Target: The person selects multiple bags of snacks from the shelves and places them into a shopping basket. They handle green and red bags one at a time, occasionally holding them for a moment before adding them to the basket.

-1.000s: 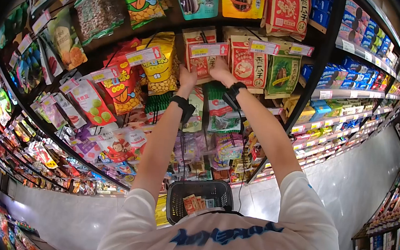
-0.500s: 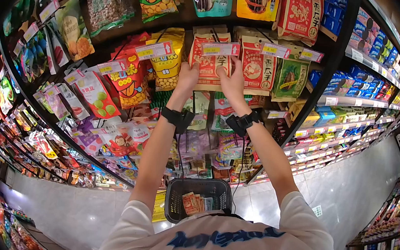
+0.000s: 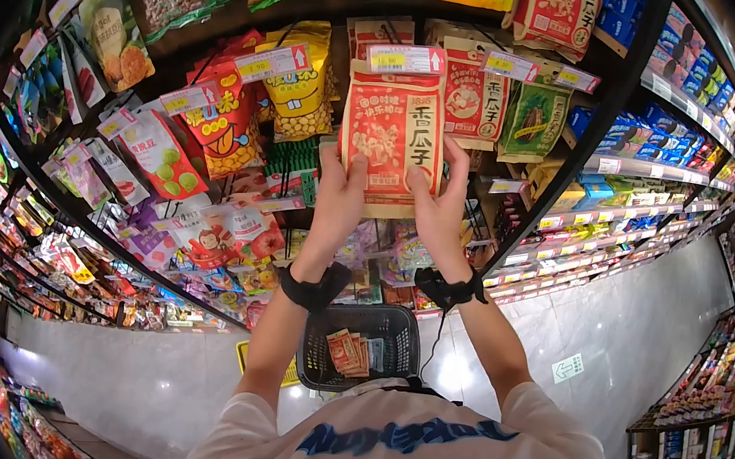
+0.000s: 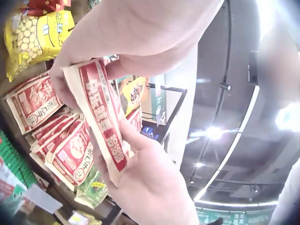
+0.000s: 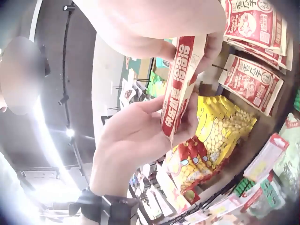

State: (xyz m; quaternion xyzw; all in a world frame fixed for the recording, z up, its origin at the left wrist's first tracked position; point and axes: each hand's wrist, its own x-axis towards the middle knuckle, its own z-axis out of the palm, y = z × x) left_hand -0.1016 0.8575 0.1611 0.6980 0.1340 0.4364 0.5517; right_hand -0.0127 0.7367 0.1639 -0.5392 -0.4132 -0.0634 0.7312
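Note:
Both hands hold a red and cream snack bag (image 3: 389,137) by its two lower sides, in front of the hanging rack. The left hand (image 3: 340,195) grips its left edge with the thumb on the front, and the right hand (image 3: 439,206) grips its right edge likewise. In the left wrist view the bag (image 4: 101,112) is seen edge-on between the two hands. The right wrist view shows the bag (image 5: 180,84) edge-on too, with the left hand (image 5: 136,133) below it. The bag's top lies close to a price tag (image 3: 405,59).
Similar red bags (image 3: 473,96) and a green bag (image 3: 534,123) hang to the right, a yellow bag (image 3: 300,86) to the left. A dark basket (image 3: 408,348) with several packets (image 3: 346,352) stands below. A black shelf post (image 3: 576,153) rises at the right.
The hands have drawn the red and cream bag away from the rack, down and toward the body. It appears larger, and other red bags show behind it.

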